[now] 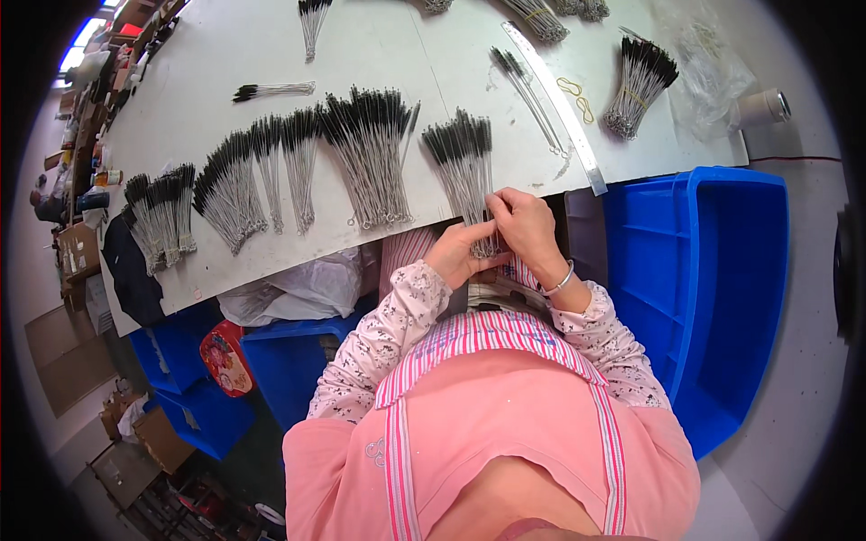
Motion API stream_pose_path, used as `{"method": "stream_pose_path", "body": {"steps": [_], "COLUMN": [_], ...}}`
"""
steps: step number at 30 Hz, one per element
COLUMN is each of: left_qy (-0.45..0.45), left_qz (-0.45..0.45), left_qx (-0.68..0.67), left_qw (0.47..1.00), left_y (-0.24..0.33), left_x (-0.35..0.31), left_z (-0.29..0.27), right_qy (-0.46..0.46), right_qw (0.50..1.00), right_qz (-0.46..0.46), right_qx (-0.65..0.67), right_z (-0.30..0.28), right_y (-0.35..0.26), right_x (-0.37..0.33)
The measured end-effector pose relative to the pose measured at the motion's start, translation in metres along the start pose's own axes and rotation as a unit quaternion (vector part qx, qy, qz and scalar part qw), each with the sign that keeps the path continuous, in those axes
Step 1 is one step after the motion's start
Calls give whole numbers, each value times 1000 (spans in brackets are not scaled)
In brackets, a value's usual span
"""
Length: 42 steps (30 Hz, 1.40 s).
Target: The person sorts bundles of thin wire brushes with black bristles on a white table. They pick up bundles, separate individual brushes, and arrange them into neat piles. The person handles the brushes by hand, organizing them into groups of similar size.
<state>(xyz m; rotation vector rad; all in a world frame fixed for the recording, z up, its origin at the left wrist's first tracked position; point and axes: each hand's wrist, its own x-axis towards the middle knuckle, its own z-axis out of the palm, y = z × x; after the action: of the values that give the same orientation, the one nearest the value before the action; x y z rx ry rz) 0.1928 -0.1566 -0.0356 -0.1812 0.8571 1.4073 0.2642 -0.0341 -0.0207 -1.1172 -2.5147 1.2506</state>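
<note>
A bundle of straw brushes [462, 167] with black bristles and thin wire stems stands fanned out at the table's near edge. My left hand [458, 254] is closed around the lower, looped ends of the stems. Against the right side of the same stems, my right hand [525, 227] has its fingers pinched together. What those fingertips hold, if anything, is too small to make out. To the left of my hands lies a wide pile of loose brushes [368, 158], with smaller groups of brushes [234, 185] farther left.
A metal ruler [555, 108] lies right of my hands, beside a few brushes [532, 101] and yellow rubber bands [585, 110]. A banded brush bundle [639, 88] sits farther right, near clear plastic bags [708, 68]. A blue crate [690, 207] stands by the table's right end.
</note>
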Motion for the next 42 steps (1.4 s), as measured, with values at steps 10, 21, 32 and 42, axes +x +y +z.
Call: {"method": "stream_pose_path", "body": {"steps": [10,21,32,42], "left_qy": [11,-17,-24,36], "left_qz": [-3,15,108,68], "left_qx": [122,50,80,64], "left_qw": [992,998,991,995], "left_y": [-12,-33,-2,-16], "left_x": [-4,-27,-21,-14], "left_z": [-10,-9,4,10], "right_qy": [86,-267,-119,-85], "right_qw": [966,895,871,803], "right_qz": [-139,-221,14,186], "right_qx": [199,282,476,560], "right_z": [-31,-45,-20,10], "right_y": [-10,-19,-11,-6], "right_x": [56,80,27,-5]}}
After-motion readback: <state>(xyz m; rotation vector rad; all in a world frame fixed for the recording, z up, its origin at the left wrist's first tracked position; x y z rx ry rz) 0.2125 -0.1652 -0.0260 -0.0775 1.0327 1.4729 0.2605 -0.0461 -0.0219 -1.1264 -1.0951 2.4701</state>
